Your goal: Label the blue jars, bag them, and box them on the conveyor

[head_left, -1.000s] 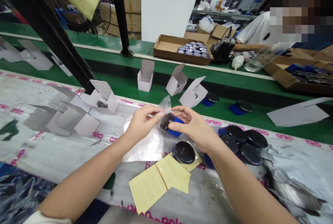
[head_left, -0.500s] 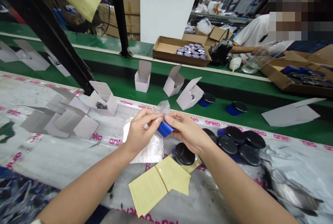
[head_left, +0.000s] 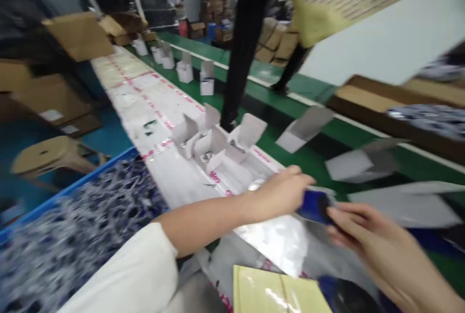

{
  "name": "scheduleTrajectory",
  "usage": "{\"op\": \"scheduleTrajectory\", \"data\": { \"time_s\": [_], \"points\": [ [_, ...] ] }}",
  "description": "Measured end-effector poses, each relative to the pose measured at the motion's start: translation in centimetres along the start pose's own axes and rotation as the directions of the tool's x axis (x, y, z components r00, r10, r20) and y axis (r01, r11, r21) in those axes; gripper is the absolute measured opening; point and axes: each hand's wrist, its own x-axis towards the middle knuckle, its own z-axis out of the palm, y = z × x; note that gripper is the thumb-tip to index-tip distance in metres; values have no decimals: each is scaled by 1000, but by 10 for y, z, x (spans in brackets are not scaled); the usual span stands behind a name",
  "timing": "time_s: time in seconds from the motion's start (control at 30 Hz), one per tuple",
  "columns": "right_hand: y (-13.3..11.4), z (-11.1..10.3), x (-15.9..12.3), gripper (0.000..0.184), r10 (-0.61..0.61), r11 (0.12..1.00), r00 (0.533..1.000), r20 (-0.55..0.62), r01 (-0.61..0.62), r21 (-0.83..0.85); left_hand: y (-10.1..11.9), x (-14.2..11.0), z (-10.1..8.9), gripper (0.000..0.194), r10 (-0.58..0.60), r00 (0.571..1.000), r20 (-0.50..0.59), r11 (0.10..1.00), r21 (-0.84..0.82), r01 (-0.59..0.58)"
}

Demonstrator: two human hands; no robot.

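Observation:
The picture is smeared by motion. Between my two hands is a small blue jar (head_left: 313, 206). My left hand (head_left: 281, 192) is curled round its left side. My right hand (head_left: 366, 240) holds its right side with the fingers closed. Whether the clear plastic bag is still around the jar is lost in the blur. Under my hands lies a sheet of clear plastic (head_left: 279, 240) on the white wrapped table (head_left: 152, 109). A yellow leaflet (head_left: 279, 293) lies at the near edge, with a dark jar lid (head_left: 345, 296) beside it.
Several open white cartons (head_left: 214, 141) stand on the table left of my hands; more stand farther back (head_left: 185, 68). A black post (head_left: 243, 41) rises behind them. A green conveyor (head_left: 312, 158) carries white cartons. A blue bin of blue-white material (head_left: 83, 226) sits at lower left.
The camera has swung sharply to the left, so the table now runs away to the upper left. My hands still hold the blue jar between them.

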Motion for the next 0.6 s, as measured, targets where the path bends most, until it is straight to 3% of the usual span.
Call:
{"op": "scheduleTrajectory", "data": {
  "time_s": [0.1,0.23,0.37,0.47,0.53,0.6],
  "points": [
    [-27,30,-10,33,-30,1000,1000,5,30,6,-6,3,-10,37,-56,998,23,997,63,54],
    [-33,45,-12,22,-202,975,978,-56,196,-103,0,8,-23,38,-30,992,125,994,109,17],
    [-32,43,-21,23,-257,962,966,-7,255,-103,12,11,-40,39,19,993,115,999,39,-24],
    [-33,34,-20,29,-236,962,967,96,247,-115,8,15,-49,37,-26,996,88,1000,20,24],
    [-32,28,-15,35,-227,943,959,171,260,-209,2,17,-53,35,-35,993,110,999,10,34],
    [-29,26,-9,54,-245,881,941,235,317,-352,-2,16,-54,33,-20,993,119,1000,-20,22]
  ]
}}
